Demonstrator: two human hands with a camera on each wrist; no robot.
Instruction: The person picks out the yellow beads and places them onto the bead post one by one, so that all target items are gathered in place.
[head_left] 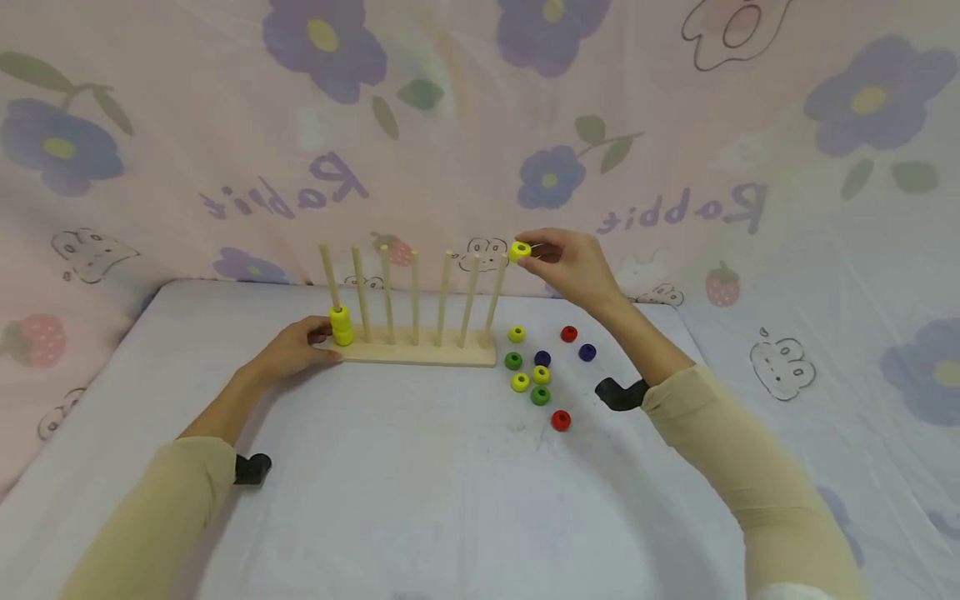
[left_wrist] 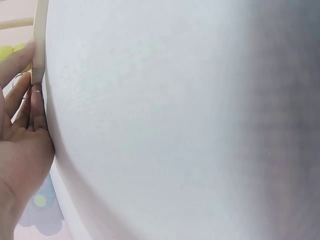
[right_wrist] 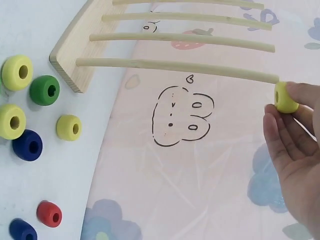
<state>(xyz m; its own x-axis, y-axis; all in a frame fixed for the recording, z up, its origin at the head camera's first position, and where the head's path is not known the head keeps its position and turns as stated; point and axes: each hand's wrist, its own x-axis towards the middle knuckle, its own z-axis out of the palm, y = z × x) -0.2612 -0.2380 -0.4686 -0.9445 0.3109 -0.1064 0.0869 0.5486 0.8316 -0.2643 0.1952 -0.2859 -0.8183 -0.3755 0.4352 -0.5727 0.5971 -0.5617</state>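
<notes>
A wooden peg stand (head_left: 420,354) with several upright pegs is on the white-covered table. Yellow beads (head_left: 341,327) are stacked on its leftmost peg; the other pegs are bare. My left hand (head_left: 296,348) holds the left end of the base, thumb at the front edge. Seen from the left wrist, that hand (left_wrist: 22,135) is around the end of the board. Between thumb and fingers, my right hand (head_left: 570,262) pinches a yellow bead (head_left: 520,252). In the right wrist view the held bead (right_wrist: 286,98) is right at the tip of the rightmost peg (right_wrist: 175,69), its hole facing the peg.
Loose beads lie right of the stand: yellow ones (head_left: 517,333), green ones (head_left: 540,395), blue ones (head_left: 587,352) and red ones (head_left: 561,420). Behind the table hangs a printed cloth (head_left: 450,150) with flowers and rabbits. Each forearm wears a dark wrist mount (head_left: 621,394).
</notes>
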